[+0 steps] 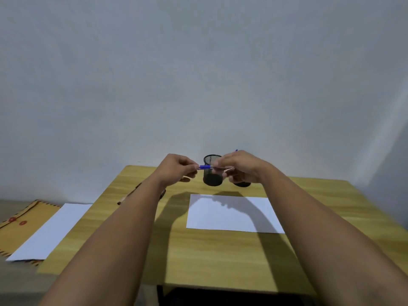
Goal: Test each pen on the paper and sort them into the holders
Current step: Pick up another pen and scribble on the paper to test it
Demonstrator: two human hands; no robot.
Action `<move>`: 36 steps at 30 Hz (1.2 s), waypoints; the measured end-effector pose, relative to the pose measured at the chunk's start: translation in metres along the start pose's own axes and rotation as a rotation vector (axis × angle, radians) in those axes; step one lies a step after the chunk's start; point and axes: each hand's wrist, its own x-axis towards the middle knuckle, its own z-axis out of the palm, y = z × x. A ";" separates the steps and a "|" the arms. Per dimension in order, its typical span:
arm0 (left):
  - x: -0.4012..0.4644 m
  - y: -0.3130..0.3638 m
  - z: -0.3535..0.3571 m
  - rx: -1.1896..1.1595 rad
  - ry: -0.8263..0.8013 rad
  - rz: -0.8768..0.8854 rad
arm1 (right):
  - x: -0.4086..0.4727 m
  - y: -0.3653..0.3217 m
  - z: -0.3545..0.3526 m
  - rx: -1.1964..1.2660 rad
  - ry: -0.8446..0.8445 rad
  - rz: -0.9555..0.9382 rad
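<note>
Both your hands are raised above the far part of the bench point(220, 257), meeting over one pen point(205, 166). Your left hand point(176, 168) has its fingers curled closed, pinching the blue end of that pen at its 3 o'clock side. Your right hand point(240, 167) is closed around the other end, at 9 o'clock of its palm, so the pen lies level between the two hands. A small blue tip point(236, 150) shows above your right hand at 12 o'clock; whether it belongs to a second pen you hold or to one standing behind is not clear.

There are two black mesh holders. The first holder point(212, 173) stands upright directly behind the pen, at 12 o'clock of the paper. Only the base of the second holder point(242, 184) shows, under your right hand, just beside the first at its 3 o'clock.

Count two white sheets. One sheet of paper point(234, 215) lies flat on the bench below your hands, crossed by their shadow. A second sheet point(50, 233) lies off the bench at 9 o'clock, resting on one brown envelope point(17, 226) with two red discs.

At the bench's left edge, behind your left forearm, some thin objects point(123, 200) lie blurred; their number cannot be told.
</note>
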 end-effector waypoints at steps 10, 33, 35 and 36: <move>-0.023 0.035 0.047 -0.184 -0.124 -0.063 | -0.026 0.028 0.014 0.599 0.248 -0.070; 0.040 -0.102 0.018 0.472 0.198 -0.061 | 0.073 0.047 -0.014 0.464 0.616 -0.160; 0.041 -0.118 0.022 0.754 0.220 0.008 | 0.079 0.060 0.001 0.383 0.599 -0.165; 0.043 -0.127 0.022 0.861 0.228 0.045 | 0.082 0.067 0.008 0.344 0.582 -0.161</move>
